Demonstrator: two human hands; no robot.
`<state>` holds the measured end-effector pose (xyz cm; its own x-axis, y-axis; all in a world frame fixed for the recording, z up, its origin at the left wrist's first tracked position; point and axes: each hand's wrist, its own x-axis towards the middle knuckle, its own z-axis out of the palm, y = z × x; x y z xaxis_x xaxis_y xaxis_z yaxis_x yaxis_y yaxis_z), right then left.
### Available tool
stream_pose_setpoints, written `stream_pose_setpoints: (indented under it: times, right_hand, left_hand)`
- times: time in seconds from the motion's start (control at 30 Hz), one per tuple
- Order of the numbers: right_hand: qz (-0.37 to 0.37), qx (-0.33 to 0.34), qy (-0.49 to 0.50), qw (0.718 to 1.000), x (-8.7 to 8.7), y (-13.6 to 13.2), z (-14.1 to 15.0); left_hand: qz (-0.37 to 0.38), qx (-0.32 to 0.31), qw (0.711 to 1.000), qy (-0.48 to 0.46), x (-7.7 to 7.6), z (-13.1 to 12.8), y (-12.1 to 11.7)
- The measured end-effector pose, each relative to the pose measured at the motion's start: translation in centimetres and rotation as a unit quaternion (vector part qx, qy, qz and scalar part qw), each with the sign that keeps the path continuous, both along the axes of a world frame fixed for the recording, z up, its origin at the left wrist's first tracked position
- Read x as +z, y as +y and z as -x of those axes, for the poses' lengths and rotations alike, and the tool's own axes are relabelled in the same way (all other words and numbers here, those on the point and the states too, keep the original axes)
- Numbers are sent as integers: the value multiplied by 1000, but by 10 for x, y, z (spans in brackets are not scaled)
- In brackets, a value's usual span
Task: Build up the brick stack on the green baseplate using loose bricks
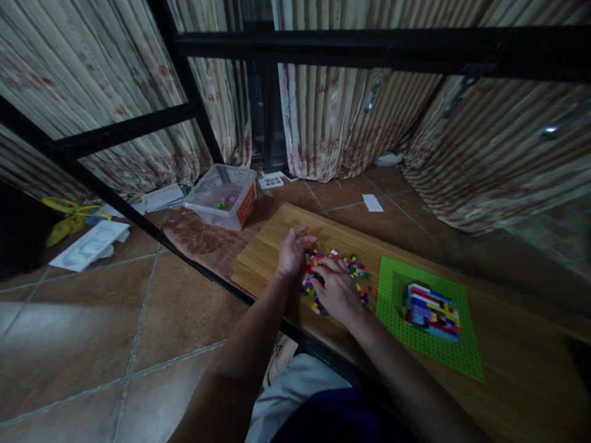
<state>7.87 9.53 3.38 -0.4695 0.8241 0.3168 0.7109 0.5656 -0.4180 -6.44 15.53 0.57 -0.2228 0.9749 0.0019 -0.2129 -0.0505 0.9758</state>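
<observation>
A heap of small coloured bricks [355, 269] lies on a wooden table [508, 369]. My left hand [292, 251] rests at the heap's left edge, fingers stretched out and apart, holding nothing. My right hand [336, 287] lies palm down on top of the bricks, fingers reaching into them; whether it grips a brick is hidden. To the right, a green baseplate [397, 289] carries a low block built of multicoloured bricks [431, 311].
A clear plastic tub [222, 195] with a few bricks stands on a patterned mat on the tiled floor, beyond the table's left end. Black metal frame bars [323, 46] cross in front of striped curtains. Papers and a yellow object lie on the floor at left.
</observation>
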Motion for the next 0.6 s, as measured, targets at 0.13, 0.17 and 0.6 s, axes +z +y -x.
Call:
stream_pose_setpoints:
  times: [0.13, 0.17, 0.6]
  right_hand:
    - [3, -17, -4, 1000, -5, -4, 6]
    - [3, -22, 1, 1000, -6, -4, 7]
    - [171, -112, 267, 942, 15, -38, -32]
  left_hand:
    - [-11, -1, 997, 74, -4, -4, 0]
    - [-15, -8, 995, 95, -4, -4, 0]
    - [-59, -39, 961, 267, 3, -6, -1]
